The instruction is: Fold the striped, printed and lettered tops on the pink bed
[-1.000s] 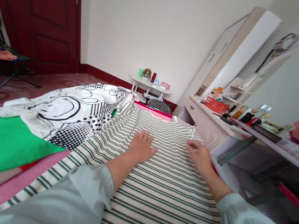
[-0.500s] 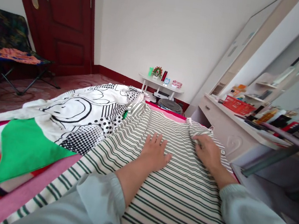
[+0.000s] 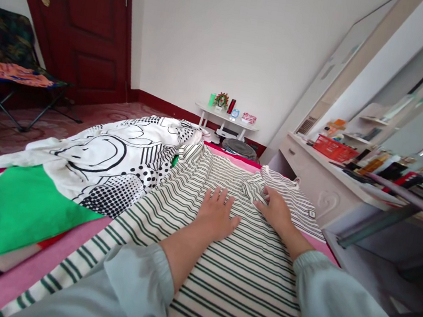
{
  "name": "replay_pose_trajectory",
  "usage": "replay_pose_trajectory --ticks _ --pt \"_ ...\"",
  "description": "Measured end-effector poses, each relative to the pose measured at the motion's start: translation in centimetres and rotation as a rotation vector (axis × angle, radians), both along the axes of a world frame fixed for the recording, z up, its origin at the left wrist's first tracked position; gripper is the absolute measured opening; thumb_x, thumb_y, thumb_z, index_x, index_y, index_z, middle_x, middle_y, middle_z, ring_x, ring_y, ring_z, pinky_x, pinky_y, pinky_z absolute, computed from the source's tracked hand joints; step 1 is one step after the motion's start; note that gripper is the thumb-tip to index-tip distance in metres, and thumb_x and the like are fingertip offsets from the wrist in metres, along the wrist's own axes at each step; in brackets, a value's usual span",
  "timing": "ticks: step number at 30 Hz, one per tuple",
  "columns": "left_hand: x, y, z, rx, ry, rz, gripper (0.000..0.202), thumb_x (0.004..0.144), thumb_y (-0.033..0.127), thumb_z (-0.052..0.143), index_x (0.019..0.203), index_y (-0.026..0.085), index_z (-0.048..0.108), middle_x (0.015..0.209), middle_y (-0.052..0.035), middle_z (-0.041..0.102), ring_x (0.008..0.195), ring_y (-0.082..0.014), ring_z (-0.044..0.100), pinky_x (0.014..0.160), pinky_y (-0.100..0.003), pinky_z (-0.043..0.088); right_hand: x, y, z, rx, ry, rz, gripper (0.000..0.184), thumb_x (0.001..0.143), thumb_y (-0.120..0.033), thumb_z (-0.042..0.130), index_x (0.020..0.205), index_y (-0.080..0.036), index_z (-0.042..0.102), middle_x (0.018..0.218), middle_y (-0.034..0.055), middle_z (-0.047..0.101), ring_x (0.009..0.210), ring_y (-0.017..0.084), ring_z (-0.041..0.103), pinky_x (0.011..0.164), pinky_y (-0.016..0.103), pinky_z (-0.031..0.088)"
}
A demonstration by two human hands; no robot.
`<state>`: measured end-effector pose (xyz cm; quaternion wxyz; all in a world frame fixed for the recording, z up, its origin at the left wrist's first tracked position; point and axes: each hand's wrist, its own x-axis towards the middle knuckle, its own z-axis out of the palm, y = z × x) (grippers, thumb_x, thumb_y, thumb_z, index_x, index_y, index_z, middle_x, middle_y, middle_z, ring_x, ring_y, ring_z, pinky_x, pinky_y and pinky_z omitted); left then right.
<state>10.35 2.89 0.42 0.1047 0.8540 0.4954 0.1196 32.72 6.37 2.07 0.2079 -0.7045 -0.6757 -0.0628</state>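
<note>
A cream garment with dark green stripes lies spread out in front of me. My left hand rests flat on its middle, fingers spread. At the garment's far right, my right hand touches a bunched, folded-over piece of the striped cloth. Its thumb and forefinger are apart, and the other fingers are partly hidden. Beyond that hand lies finely striped cloth with a small square tag; whether it belongs to the same garment I cannot tell.
To the left lies a white garment with black print and a green patch, on a pink cover. A dressing table with a red basket stands at right. A folding chair and low white shelf stand farther off.
My right hand has moved left and inward, and the cloth at its fingertips now lies folded over toward the middle. The finely striped cloth at right shows more. My left hand stays flat.
</note>
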Motion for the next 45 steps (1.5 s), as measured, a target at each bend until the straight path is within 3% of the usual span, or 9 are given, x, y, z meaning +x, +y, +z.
replay_pose_trajectory --ticks 7,12,17,22,26,33,37,40,45 --pt "-0.1 -0.1 0.0 0.007 -0.006 0.008 0.072 0.087 0.061 0.018 0.146 0.021 0.029 0.155 -0.0063 0.016 0.143 -0.0297 0.007 0.114 -0.052 0.003 -1.0 0.3 2.6 -0.168 -0.097 -0.155 0.047 0.068 -0.046 0.067 0.11 -0.026 0.065 0.096 0.0046 0.069 0.086 0.024 0.062 0.064 0.028 0.039" --pt "-0.1 -0.1 0.0 -0.002 -0.008 -0.002 0.071 0.087 0.06 0.018 0.147 0.021 0.027 0.155 -0.0063 0.015 0.143 -0.0299 0.006 0.114 -0.053 0.003 6.6 -1.0 4.9 -0.037 -0.093 -0.426 0.047 0.073 -0.052 0.06 0.106 -0.02 0.068 0.092 0.0133 0.069 0.083 0.029 0.061 0.06 0.033 0.038" --pt "-0.1 0.0 0.0 -0.002 -0.005 0.006 0.071 0.087 0.06 0.018 0.146 0.022 0.028 0.156 -0.0056 0.015 0.143 -0.0294 0.006 0.114 -0.052 0.003 11.9 -1.8 4.7 0.182 -0.212 -0.645 0.052 0.077 -0.034 0.057 0.125 -0.012 0.057 0.115 0.0266 0.057 0.104 0.037 0.053 0.068 0.041 0.04" --pt "-0.2 -0.2 0.1 0.001 -0.002 0.004 0.073 0.088 0.061 0.016 0.146 0.02 0.028 0.155 -0.0069 0.016 0.143 -0.0296 0.006 0.114 -0.052 0.003 6.4 -0.5 2.4 0.194 -0.342 -0.105 0.038 0.082 -0.03 0.05 0.114 -0.014 0.062 0.12 0.0158 0.058 0.108 0.03 0.053 0.089 0.042 0.042" --pt "-0.2 -0.3 0.2 0.008 -0.008 0.008 0.071 0.088 0.06 0.017 0.146 0.02 0.029 0.155 -0.0072 0.016 0.143 -0.0303 0.006 0.114 -0.052 0.002 3.3 0.6 0.1 0.1 -0.373 0.225 0.045 0.09 -0.035 0.04 0.132 -0.02 0.048 0.139 0.0098 0.047 0.127 0.026 0.041 0.105 0.044 0.031" --pt "-0.2 -0.2 0.3 -0.02 -0.018 -0.002 0.073 0.087 0.061 0.018 0.147 0.02 0.027 0.156 -0.005 0.013 0.143 -0.0298 0.004 0.114 -0.052 0.002 4.6 3.6 -0.3 -0.245 -0.4 -0.3 0.051 0.09 -0.047 0.035 0.122 -0.013 0.057 0.135 0.0183 0.049 0.129 0.037 0.037 0.104 0.066 0.013" --pt "-0.1 -0.1 0.2 -0.02 -0.019 0.005 0.073 0.087 0.061 0.019 0.146 0.02 0.028 0.156 -0.0047 0.013 0.143 -0.0298 0.004 0.114 -0.052 0.001 2.4 4.2 -0.6 -0.071 -0.348 -0.141 0.054 0.091 -0.047 0.034 0.136 -0.019 0.044 0.147 0.015 0.034 0.136 0.034 0.026 0.106 0.062 0.017" --pt "-0.1 -0.1 0.1 -0.015 -0.009 0.004 0.072 0.087 0.061 0.019 0.146 0.02 0.028 0.156 -0.005 0.014 0.143 -0.0291 0.005 0.114 -0.052 0.002 1.4 4.2 -1.7 -0.206 -0.253 -0.002 0.055 0.093 -0.049 0.028 0.142 -0.024 0.035 0.151 0.0101 0.029 0.138 0.03 0.024 0.107 0.055 0.022" --pt "-0.1 -0.1 -0.1 0.001 -0.014 0.005 0.072 0.087 0.061 0.018 0.146 0.02 0.029 0.156 -0.0058 0.015 0.143 -0.0294 0.006 0.114 -0.052 0.003 -1.2 2.5 -1.3 -0.292 -0.167 -0.161 0.06 0.092 -0.052 0.028 0.144 -0.02 0.032 0.153 0.0144 0.022 0.139 0.036 0.019 0.104 0.066 0.017"
